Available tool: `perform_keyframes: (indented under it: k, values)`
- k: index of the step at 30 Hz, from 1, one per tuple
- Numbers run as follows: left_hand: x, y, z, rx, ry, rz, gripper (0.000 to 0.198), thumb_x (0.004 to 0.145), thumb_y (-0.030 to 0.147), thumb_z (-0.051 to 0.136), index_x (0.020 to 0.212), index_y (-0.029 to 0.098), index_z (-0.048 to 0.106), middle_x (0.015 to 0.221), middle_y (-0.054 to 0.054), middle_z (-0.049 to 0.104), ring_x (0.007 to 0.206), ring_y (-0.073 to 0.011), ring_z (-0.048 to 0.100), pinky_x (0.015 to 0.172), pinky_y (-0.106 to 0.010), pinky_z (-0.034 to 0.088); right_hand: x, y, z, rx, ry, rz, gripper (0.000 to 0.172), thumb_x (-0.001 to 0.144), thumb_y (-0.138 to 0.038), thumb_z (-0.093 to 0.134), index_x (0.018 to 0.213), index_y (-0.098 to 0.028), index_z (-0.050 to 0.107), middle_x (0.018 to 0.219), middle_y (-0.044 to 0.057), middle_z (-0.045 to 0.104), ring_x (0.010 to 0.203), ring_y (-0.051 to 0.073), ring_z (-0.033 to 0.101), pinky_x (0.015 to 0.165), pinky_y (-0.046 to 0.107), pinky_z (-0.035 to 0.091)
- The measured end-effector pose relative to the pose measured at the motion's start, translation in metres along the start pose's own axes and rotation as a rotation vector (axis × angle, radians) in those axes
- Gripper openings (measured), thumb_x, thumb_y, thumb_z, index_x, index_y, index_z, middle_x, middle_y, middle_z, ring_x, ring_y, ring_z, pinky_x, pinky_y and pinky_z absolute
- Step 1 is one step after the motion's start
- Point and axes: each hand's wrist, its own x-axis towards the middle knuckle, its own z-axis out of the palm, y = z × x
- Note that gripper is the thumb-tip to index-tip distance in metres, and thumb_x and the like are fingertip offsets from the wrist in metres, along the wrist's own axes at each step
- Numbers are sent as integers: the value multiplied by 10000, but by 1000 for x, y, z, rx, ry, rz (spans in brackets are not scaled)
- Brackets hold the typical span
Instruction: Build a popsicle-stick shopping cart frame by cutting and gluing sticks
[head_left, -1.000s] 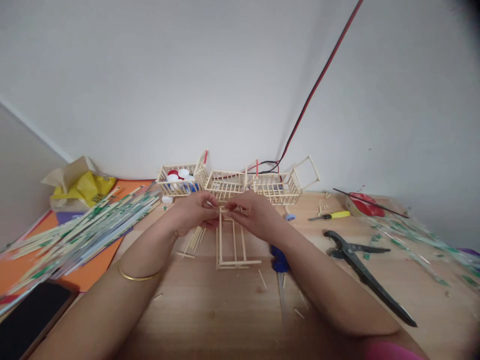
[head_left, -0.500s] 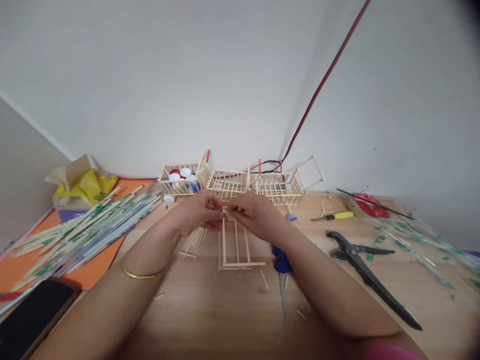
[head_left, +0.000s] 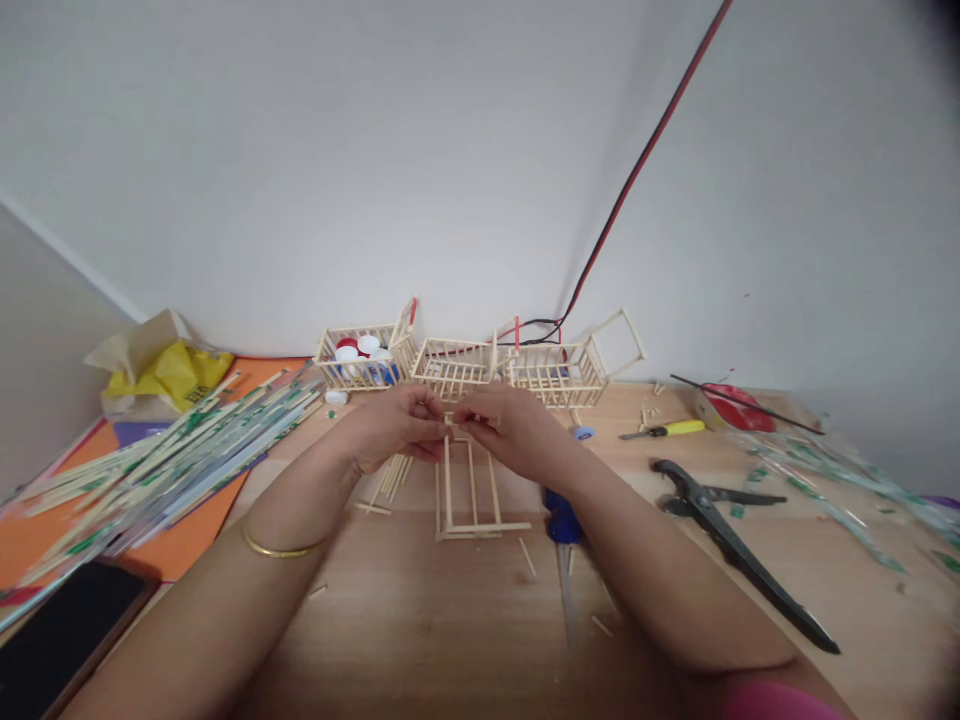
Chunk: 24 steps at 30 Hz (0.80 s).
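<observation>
A small frame of thin wooden sticks [head_left: 469, 485] lies on the wooden table [head_left: 420, 620] in front of me. My left hand [head_left: 394, 428] and my right hand [head_left: 504, 425] meet at its far end, each with fingertips pinched on the frame's top sticks. A gold bangle [head_left: 274, 550] circles my left forearm. Loose wooden sticks [head_left: 394, 475] lie just under my left hand.
Three stick baskets [head_left: 457, 365] stand by the wall, the left one holding bottle caps [head_left: 358, 350]. A heap of wrapped chopsticks [head_left: 172, 450] lies left, a phone [head_left: 60, 640] near left. Black pliers [head_left: 731, 545], a yellow-handled cutter [head_left: 667, 430], a blue tool [head_left: 561, 525] and a red-black cable [head_left: 637, 170] are right.
Both hands stay pinched at the frame's far end; they and the frame sit slightly farther right than a second ago.
</observation>
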Motion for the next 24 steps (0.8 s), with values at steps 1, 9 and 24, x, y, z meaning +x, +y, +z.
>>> perform_keyframes:
  k: [1,9,24]
  values:
    - [0,0,0,2,0,0,269,644,193,724,758,159,482,634,29,617,545,-97,616,577,-261,538,0,0,0,0,0,-2,136,819,-95,523,754,-162,623,722,25,611,720,139,504,650,240,318]
    - [1,-2,0,-8,5,8,289,630,197,739,754,160,481,619,32,614,551,-104,621,582,-269,542,1,-1,0,-15,0,-1,133,817,-87,530,767,-160,630,725,28,611,721,147,508,664,246,329]
    - [-1,0,-1,-24,-4,8,333,614,224,754,789,171,476,638,25,627,565,-121,636,588,-284,544,-4,2,-13,112,100,34,140,815,-99,528,824,-175,646,786,21,642,754,130,547,687,233,374]
